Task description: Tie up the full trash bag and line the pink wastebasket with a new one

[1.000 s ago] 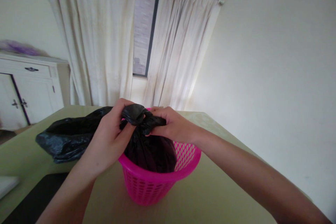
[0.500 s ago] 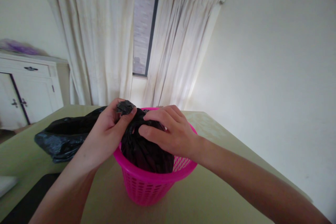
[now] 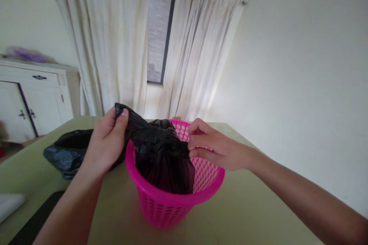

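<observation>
A bright pink perforated plastic basket [image 3: 169, 199] stands on the table in front of me. Bunched inside it is a black plastic bag [image 3: 163, 160], stretched between my two hands above the rim. My left hand [image 3: 110, 134] pinches one twisted end of the bag, up and left of the basket. On the other side, my right hand [image 3: 212, 145] grips another part of the bag with closed fingertips, over the basket's right side. A second black plastic bag [image 3: 67, 157] lies crumpled on the table, partly behind my left forearm.
The green-covered table [image 3: 241, 206] extends around the basket. At its left lie a dark flat object [image 3: 37, 218] and a white item [image 3: 10, 203]. Behind are a white cabinet [image 3: 46, 95] with a purple plastic bundle [image 3: 25, 54] on top, and cream curtains [image 3: 115, 46].
My hands have moved apart, left hand to the left and right hand to the right. The bag has been pulled out between them, and its bunched top is more spread.
</observation>
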`<act>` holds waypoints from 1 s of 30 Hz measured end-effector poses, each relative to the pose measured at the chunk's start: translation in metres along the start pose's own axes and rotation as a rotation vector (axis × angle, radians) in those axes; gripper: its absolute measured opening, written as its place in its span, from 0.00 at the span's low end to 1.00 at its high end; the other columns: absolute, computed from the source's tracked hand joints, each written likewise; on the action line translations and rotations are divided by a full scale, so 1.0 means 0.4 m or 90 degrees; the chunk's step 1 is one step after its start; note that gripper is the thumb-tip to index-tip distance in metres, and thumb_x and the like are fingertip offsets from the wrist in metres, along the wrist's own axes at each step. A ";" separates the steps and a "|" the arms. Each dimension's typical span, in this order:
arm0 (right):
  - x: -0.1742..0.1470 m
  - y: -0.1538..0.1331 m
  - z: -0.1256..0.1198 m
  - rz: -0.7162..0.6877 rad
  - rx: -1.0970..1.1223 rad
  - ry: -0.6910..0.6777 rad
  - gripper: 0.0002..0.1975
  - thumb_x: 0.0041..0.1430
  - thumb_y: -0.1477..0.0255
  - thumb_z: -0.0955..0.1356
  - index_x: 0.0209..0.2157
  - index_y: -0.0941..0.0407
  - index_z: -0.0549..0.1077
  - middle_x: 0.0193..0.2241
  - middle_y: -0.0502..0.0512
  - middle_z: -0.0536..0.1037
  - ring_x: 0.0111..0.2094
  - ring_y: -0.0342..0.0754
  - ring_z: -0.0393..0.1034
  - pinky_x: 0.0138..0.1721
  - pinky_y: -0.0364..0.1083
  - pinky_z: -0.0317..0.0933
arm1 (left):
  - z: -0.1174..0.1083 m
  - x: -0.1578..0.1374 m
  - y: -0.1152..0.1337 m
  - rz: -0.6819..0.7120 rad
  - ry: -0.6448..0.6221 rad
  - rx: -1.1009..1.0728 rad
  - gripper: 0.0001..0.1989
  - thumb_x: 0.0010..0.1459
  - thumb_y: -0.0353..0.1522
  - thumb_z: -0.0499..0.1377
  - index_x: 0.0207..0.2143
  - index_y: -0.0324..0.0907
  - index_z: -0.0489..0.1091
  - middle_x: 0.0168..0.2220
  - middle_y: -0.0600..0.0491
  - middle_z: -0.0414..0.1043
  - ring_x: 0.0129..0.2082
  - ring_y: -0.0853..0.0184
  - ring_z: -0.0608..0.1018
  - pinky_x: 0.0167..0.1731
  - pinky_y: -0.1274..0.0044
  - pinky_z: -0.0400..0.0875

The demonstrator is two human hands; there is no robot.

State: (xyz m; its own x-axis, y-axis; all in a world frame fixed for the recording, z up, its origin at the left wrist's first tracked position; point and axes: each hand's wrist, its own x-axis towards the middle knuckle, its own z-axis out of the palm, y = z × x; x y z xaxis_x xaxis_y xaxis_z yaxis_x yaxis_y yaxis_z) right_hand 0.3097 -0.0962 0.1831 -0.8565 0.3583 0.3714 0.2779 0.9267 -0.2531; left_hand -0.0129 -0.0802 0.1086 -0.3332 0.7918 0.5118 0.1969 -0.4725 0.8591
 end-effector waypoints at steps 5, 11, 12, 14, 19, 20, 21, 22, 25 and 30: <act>-0.105 0.062 -0.043 0.185 0.079 -0.055 0.11 0.80 0.66 0.68 0.40 0.54 0.78 0.43 0.53 0.68 0.45 0.46 0.69 0.49 0.47 0.68 | -0.001 0.046 -0.056 -0.077 0.035 -0.024 0.21 0.65 0.52 0.65 0.31 0.45 0.72 0.24 0.56 0.72 0.25 0.65 0.72 0.25 0.75 0.62; -0.042 0.047 -0.023 0.190 0.032 0.031 0.16 0.71 0.56 0.76 0.43 0.54 0.75 0.44 0.54 0.74 0.45 0.49 0.72 0.47 0.49 0.69 | 0.025 0.023 -0.015 -0.115 -0.036 -0.172 0.18 0.62 0.50 0.68 0.35 0.47 0.71 0.24 0.59 0.71 0.23 0.67 0.73 0.26 0.77 0.66; -0.016 0.041 -0.013 0.191 0.018 0.056 0.20 0.69 0.54 0.77 0.50 0.54 0.75 0.48 0.56 0.76 0.48 0.51 0.74 0.51 0.51 0.70 | 0.025 0.016 -0.006 -0.119 -0.056 -0.203 0.18 0.62 0.49 0.69 0.37 0.47 0.71 0.25 0.59 0.72 0.24 0.67 0.74 0.26 0.77 0.66; 0.042 0.038 0.019 0.187 0.003 0.058 0.37 0.65 0.50 0.79 0.66 0.53 0.70 0.59 0.63 0.77 0.59 0.57 0.74 0.61 0.56 0.70 | 0.021 0.001 0.008 -0.114 -0.121 -0.241 0.17 0.62 0.48 0.71 0.43 0.48 0.73 0.30 0.58 0.75 0.27 0.67 0.76 0.29 0.77 0.69; 0.157 0.069 0.108 0.194 -0.148 -0.148 0.28 0.64 0.65 0.79 0.61 0.61 0.77 0.55 0.72 0.83 0.57 0.67 0.78 0.59 0.64 0.71 | 0.009 -0.028 0.042 0.152 -0.099 0.120 0.30 0.68 0.50 0.65 0.66 0.49 0.67 0.59 0.44 0.74 0.54 0.51 0.78 0.52 0.63 0.74; 0.168 0.077 0.111 0.203 -0.174 -0.158 0.20 0.64 0.70 0.76 0.55 0.62 0.80 0.50 0.71 0.84 0.53 0.67 0.79 0.56 0.63 0.72 | 0.005 -0.035 0.054 0.218 -0.073 0.202 0.31 0.69 0.50 0.65 0.67 0.48 0.67 0.62 0.43 0.71 0.58 0.48 0.75 0.57 0.60 0.71; 0.174 0.084 0.108 0.209 -0.176 -0.138 0.14 0.64 0.73 0.73 0.50 0.62 0.82 0.46 0.69 0.85 0.49 0.65 0.80 0.54 0.62 0.72 | -0.001 -0.042 0.067 0.267 -0.071 0.251 0.28 0.69 0.49 0.64 0.66 0.48 0.68 0.62 0.43 0.71 0.60 0.48 0.74 0.60 0.59 0.69; 0.176 0.090 0.098 0.212 -0.143 -0.093 0.11 0.64 0.74 0.72 0.47 0.61 0.82 0.44 0.66 0.86 0.48 0.63 0.80 0.53 0.60 0.71 | -0.007 -0.051 0.082 0.289 -0.098 0.265 0.24 0.71 0.48 0.63 0.63 0.49 0.71 0.60 0.45 0.73 0.59 0.49 0.74 0.60 0.60 0.68; 0.168 0.109 0.042 0.258 0.128 0.125 0.10 0.63 0.68 0.73 0.44 0.57 0.82 0.42 0.57 0.86 0.45 0.56 0.79 0.50 0.54 0.72 | -0.029 -0.079 0.124 0.283 -0.258 0.199 0.14 0.72 0.46 0.63 0.56 0.56 0.74 0.55 0.53 0.77 0.56 0.56 0.78 0.58 0.67 0.71; 0.128 0.158 -0.098 0.360 0.428 0.630 0.16 0.61 0.60 0.75 0.45 0.55 0.78 0.39 0.53 0.84 0.37 0.50 0.78 0.35 0.47 0.71 | -0.057 -0.103 0.139 0.311 -0.543 0.189 0.27 0.60 0.47 0.75 0.60 0.62 0.75 0.61 0.56 0.78 0.62 0.55 0.78 0.59 0.69 0.75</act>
State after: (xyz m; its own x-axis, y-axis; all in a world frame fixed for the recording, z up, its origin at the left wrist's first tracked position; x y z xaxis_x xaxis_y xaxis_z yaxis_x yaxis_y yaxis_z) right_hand 0.3004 -0.0150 0.2210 0.0629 0.8710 0.4872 -0.0244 0.4894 -0.8717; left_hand -0.0092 -0.1479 0.1352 0.5873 0.6055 0.5371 0.3940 -0.7935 0.4638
